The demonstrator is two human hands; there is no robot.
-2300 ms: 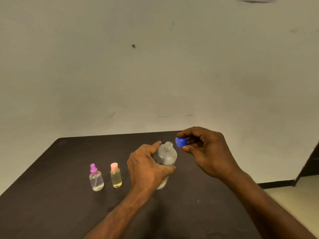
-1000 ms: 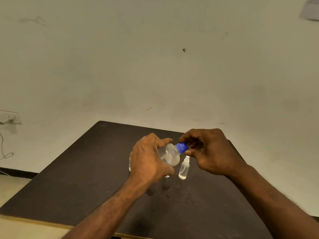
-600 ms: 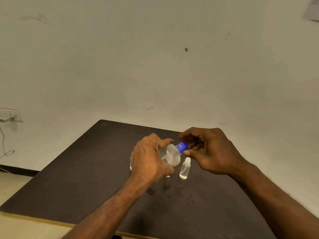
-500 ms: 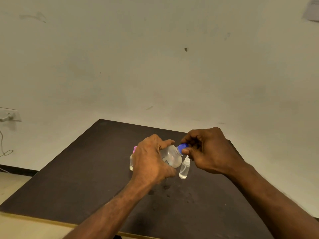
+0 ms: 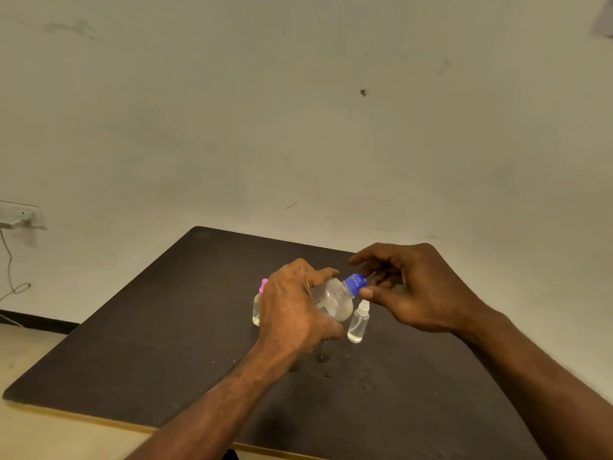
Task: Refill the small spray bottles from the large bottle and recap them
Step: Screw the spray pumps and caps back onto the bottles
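Note:
My left hand (image 5: 293, 313) grips the large clear bottle (image 5: 335, 302), which leans to the right above the dark table (image 5: 166, 327). A blue cap (image 5: 355, 284) sits on the bottle's neck. My right hand (image 5: 421, 290) hovers just right of the cap with its fingers spread; the thumb tip is beside the cap and the index finger arches above it. A small clear spray bottle with a white top (image 5: 358, 323) stands upright under the cap. A pink-topped small bottle (image 5: 259, 303) stands behind my left hand, mostly hidden.
Wet spots (image 5: 326, 363) mark the table in front of the bottles. The table's light front edge (image 5: 83, 418) runs along the lower left. A wall socket with a hanging cable (image 5: 20, 219) is at the far left.
The blue cap, held off the bottle 2.3 s ago, now sits on its neck. My right fingers, pinched on the cap half a second ago, have spread apart.

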